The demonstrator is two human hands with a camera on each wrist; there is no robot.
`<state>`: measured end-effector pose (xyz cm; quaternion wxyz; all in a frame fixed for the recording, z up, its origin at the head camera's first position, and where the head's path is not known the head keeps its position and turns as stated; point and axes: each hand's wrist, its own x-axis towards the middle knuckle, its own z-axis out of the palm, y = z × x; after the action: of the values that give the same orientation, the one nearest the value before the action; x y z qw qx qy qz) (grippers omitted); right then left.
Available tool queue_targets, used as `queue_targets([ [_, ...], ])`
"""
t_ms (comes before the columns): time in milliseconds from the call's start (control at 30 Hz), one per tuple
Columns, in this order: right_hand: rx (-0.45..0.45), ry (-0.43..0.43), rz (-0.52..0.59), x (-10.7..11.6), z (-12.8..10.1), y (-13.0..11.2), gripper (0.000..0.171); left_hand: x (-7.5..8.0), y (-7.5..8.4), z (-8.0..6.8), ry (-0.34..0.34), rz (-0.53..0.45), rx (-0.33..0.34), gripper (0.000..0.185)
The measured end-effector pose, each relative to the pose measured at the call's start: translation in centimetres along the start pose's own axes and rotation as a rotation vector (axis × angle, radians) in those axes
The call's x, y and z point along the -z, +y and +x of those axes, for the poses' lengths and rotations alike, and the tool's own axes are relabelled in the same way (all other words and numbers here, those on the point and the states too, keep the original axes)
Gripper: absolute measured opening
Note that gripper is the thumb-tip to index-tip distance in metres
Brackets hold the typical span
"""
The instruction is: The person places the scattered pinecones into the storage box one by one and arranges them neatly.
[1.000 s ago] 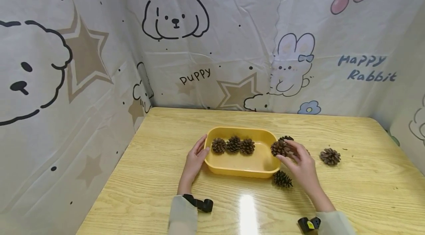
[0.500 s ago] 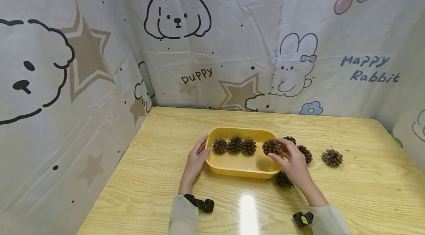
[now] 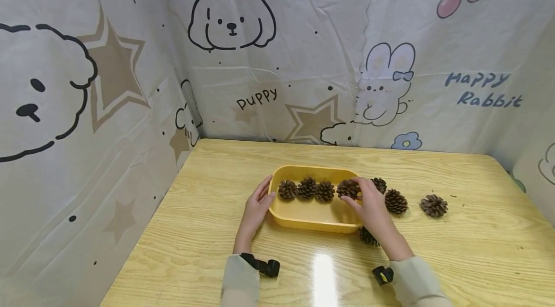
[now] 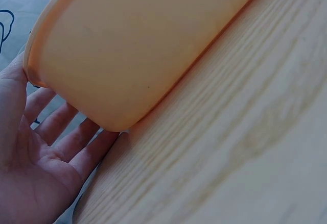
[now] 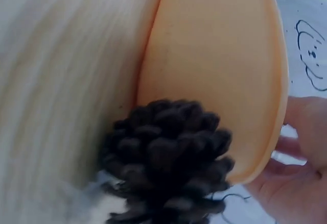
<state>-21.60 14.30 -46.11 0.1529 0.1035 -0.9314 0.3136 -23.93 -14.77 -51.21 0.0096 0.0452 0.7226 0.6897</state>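
My left hand holds the left end of a yellow plastic tub, thumb at the rim and fingers along the outside wall. In the left wrist view, those fingers reach behind the tub's end. My right hand reaches over the tub's right end and holds a brown pine cone inside it, low near the bottom. Left of that cone, three others sit in a row: a left cone, a middle cone and a right cone. The held cone is hidden in the right wrist view.
Right of the tub, pine cones lie on the wooden table: a back cone, a nearer cone and a far-right cone. A dark cone lies beside the tub's front right corner. Patterned cloth stands behind.
My right hand has carried the pine cone leftward over the tub's right rim and lowered it inside, beside the row. My left hand has kept its place on the tub.
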Motion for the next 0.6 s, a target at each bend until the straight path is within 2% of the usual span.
queue_targets([
  [133,0.003,-0.011,-0.122,-0.2,0.3,-0.8,0.05,0.0,-1.0,0.3,0.008,0.02,-0.009,0.053],
  [600,-0.013,-0.053,-0.215,-1.7,1.3,-1.8,0.042,0.0,-1.2,0.4,0.001,0.002,-0.011,0.053],
])
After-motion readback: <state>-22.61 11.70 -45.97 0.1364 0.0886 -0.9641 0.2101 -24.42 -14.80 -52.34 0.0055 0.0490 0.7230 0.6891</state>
